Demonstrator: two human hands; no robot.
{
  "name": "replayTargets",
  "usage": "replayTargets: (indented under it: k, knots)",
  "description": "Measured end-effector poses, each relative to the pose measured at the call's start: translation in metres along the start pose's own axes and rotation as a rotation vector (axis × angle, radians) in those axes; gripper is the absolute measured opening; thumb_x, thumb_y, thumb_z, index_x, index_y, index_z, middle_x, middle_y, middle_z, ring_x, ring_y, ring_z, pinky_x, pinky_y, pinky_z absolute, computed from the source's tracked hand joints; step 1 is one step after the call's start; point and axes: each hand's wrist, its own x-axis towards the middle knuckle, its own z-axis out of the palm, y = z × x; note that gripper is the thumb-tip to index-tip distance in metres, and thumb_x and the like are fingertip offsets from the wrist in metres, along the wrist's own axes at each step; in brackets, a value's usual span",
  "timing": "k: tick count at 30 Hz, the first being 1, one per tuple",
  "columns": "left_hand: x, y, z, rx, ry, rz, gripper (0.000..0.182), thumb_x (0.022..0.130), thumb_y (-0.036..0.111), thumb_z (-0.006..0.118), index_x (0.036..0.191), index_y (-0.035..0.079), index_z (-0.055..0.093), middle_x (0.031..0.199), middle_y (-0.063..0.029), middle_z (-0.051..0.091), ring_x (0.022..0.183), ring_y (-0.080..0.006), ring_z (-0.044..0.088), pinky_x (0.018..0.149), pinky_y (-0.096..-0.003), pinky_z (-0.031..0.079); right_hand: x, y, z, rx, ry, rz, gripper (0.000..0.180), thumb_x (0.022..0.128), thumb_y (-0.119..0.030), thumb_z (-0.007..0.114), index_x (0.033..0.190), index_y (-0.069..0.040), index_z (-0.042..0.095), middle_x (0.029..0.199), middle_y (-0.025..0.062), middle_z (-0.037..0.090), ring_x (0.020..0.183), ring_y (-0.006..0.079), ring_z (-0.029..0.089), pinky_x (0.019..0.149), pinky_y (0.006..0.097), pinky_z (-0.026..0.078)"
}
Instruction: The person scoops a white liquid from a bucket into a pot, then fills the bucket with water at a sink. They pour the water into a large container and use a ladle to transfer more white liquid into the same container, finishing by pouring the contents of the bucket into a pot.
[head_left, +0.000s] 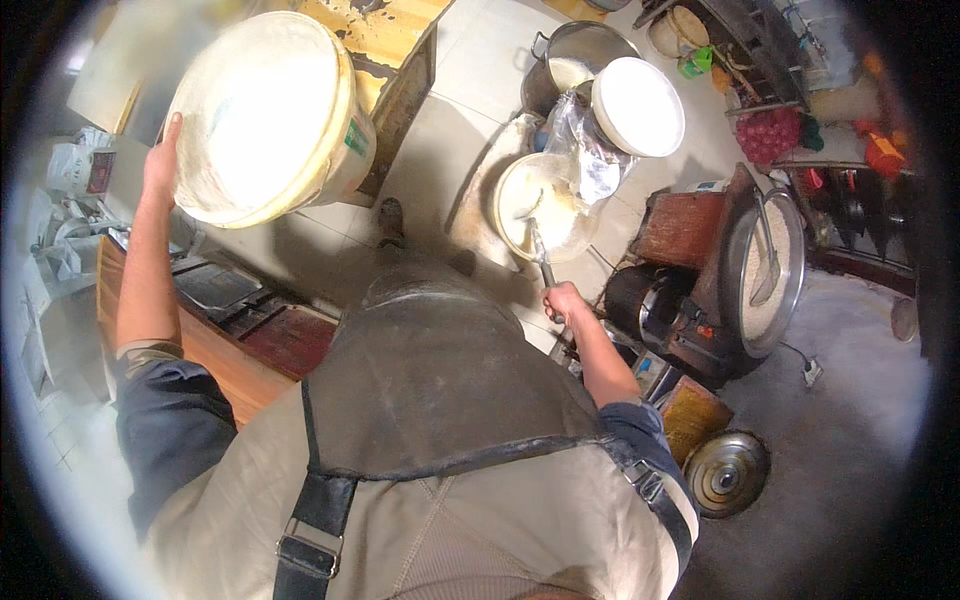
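My left hand (163, 161) grips the near-left rim of a large white plastic bucket (352, 146), whose inside is washed out by glare. In my right hand (564, 301) is the dark handle of a metal utensil (538, 241), its working end hidden by glare in a pale bucket (504, 196). That bucket holds a whitish substance and stands low in front of me. Beside it are a clear plastic bag (600, 176) and a round white lid or tub (639, 107), too bright to tell which. Behind them stands a metal stockpot (541, 81) with pale contents.
On the right, a wide metal pan (796, 262) of pale grain holds a metal spatula (767, 277). A round metal lid (726, 474) lies on the floor near a power plug (811, 370). A worn yellow table (390, 30) stands ahead; a wooden board (217, 356) is at left.
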Motion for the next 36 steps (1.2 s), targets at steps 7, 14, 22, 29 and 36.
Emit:
replayTargets:
  k: [7,14,22,29,36]
  knots:
    - [-0.006,0.001,0.003,-0.166,-0.096,-0.018,0.09,0.094,0.064,0.068,0.13,-0.017,0.061,0.12,-0.0207,0.071,0.1,-0.0259,0.071,0.086,-0.0365,0.057,-0.058,0.01,-0.034,-1.053,0.348,-0.188,0.037,0.094,-0.031,0.06,0.103,0.005,0.065,0.095,0.029,0.073,0.089,0.0431,0.074,0.082,0.0524,0.058]
    - [-0.018,0.012,0.006,-0.069,-0.044,0.001,0.085,0.094,0.062,0.069,0.128,-0.016,0.063,0.114,-0.0179,0.072,0.093,-0.0237,0.072,0.08,-0.0365,0.058,-0.059,-0.032,-0.076,-1.268,0.415,-0.132,0.049,0.109,-0.031,0.03,0.129,-0.001,0.062,0.117,0.0233,0.073,0.108,0.0389,0.072,0.095,0.0475,0.057]
    - [-0.023,0.012,0.008,-0.058,-0.017,-0.008,0.081,0.094,0.06,0.07,0.129,-0.012,0.064,0.111,-0.0148,0.073,0.089,-0.0215,0.072,0.078,-0.0362,0.058,-0.024,-0.068,-0.122,-1.381,0.439,-0.051,0.041,0.108,-0.025,0.035,0.135,-0.004,0.057,0.123,0.0196,0.073,0.115,0.0364,0.071,0.099,0.0458,0.056]
    - [-0.021,0.009,0.01,-0.188,-0.06,-0.021,0.073,0.098,0.055,0.068,0.127,-0.012,0.065,0.108,-0.0135,0.073,0.083,-0.0205,0.072,0.072,-0.0346,0.059,0.01,-0.041,-0.106,-1.245,0.29,0.035,0.044,0.102,-0.015,0.045,0.138,0.006,0.058,0.135,0.0257,0.066,0.119,0.0359,0.069,0.098,0.0476,0.056]
    - [-0.018,0.008,0.009,-0.176,-0.049,-0.019,0.072,0.098,0.054,0.067,0.128,-0.012,0.064,0.107,-0.0135,0.073,0.083,-0.0204,0.072,0.07,-0.0355,0.059,0.099,0.003,-0.052,-0.544,-0.072,0.2,0.032,0.101,-0.013,0.048,0.078,0.0,0.065,0.055,0.0122,0.054,0.041,0.0237,0.049,0.037,0.0417,0.039]
